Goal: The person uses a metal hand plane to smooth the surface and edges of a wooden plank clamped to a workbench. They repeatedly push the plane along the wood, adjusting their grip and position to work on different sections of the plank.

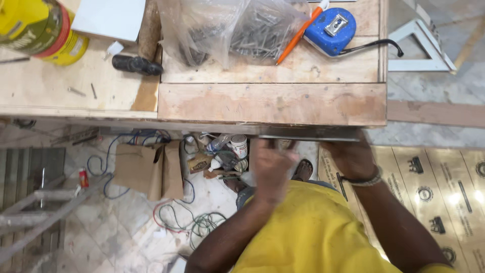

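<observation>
i see a thin grey metal strip point(309, 134) lying along the front edge of the plywood surface point(273, 103). my right hand point(353, 157) grips its right end from below; my left hand point(270, 164), blurred, sits just under its left end, grip unclear.

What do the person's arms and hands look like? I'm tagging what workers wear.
Both arms are bare below short yellow sleeves. The right hand has a silvery bracelet at the wrist. The left hand is blurred; no glove shows on either.
</observation>
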